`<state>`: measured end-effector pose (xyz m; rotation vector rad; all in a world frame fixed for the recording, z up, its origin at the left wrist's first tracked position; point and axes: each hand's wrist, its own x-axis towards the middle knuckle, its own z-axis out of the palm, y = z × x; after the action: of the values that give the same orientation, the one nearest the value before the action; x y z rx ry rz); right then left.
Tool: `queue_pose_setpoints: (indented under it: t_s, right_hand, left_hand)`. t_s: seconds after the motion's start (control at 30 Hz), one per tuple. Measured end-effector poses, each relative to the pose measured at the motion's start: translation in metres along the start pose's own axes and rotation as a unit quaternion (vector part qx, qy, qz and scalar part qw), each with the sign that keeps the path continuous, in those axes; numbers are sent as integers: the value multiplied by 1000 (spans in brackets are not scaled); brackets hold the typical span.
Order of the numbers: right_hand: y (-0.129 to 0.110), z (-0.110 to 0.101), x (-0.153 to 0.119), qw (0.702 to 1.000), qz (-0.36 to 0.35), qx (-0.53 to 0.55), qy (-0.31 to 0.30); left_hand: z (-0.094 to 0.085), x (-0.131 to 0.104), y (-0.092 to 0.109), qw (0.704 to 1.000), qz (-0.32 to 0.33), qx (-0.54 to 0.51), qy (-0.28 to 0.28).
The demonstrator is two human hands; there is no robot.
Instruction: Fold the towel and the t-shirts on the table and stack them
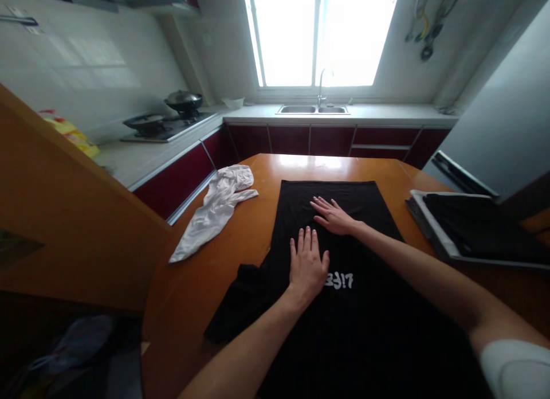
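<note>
A black T-shirt (330, 330) lies spread on the wooden table (206, 284), its hem toward the window and one sleeve out to the left. White lettering that looks upside down shows on its front, partly covered by my left hand (307, 264). That hand rests flat on the cloth with its fingers stretched. Farther up, nearer the hem, my right hand (333, 214) also lies flat on the shirt, its fingers spread and pointing left. Neither hand grips anything.
A crumpled white garment (210, 210) lies at the table's left edge. Folded dark and white clothes (476, 224) are stacked on the right. Beyond are a sink (296, 109), a stove with a lidded wok (184, 99), and a fridge (502, 101).
</note>
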<state>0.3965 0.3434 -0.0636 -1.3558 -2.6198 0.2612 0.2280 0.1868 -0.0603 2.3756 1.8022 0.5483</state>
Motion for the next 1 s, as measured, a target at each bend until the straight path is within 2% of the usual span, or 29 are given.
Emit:
queue_pose_setpoints:
  t_s: [0.07,0.13,0.3,0.5,0.6,0.7,0.73,0.77,0.8,0.83,0.87,0.9,0.93,0.97,1.0]
  right_hand:
    - [-11,4,4,1000,-1,-1,-16]
    - [-9,4,10,1000,13,-3,-23]
    - [23,-1,39,998,51,-2,-24]
    - [58,-6,81,995,98,20,13]
    - [60,-10,97,975,137,146,98]
    - [46,-16,104,919,147,313,188]
    - [39,-18,103,907,137,350,189]
    - [31,-21,100,899,118,390,157]
    - [24,-23,95,889,92,440,90]
    - [16,-25,88,862,62,503,-7]
    - [10,-26,81,818,34,562,-121]
    - [4,-27,74,760,15,606,-232]
    - [0,-27,68,705,8,635,-317]
    - [-3,-26,65,666,14,652,-363]
    - [-3,-24,64,639,24,669,-379]
  left_hand:
    - [0,0,0,1000,-13,7,-12]
    - [-1,0,1,999,-19,12,-28]
    - [-2,-1,0,999,-18,16,-36]
    - [0,-3,-1,999,-13,16,-41]
    - [-1,-4,0,999,-15,29,-40]
    - [-2,-5,1,998,-21,40,-33]
    - [-2,-6,1,998,-20,42,-31]
    - [-2,-6,1,998,-19,44,-30]
    - [-2,-6,1,998,-18,47,-30]
    - [-2,-6,2,998,-18,49,-29]
    - [-2,-6,2,998,-18,51,-30]
    - [-2,-5,2,998,-20,52,-30]
    - [-2,-5,2,998,-20,52,-30]
    - [-3,-4,3,998,-21,51,-30]
    - [-4,-4,3,998,-21,50,-31]
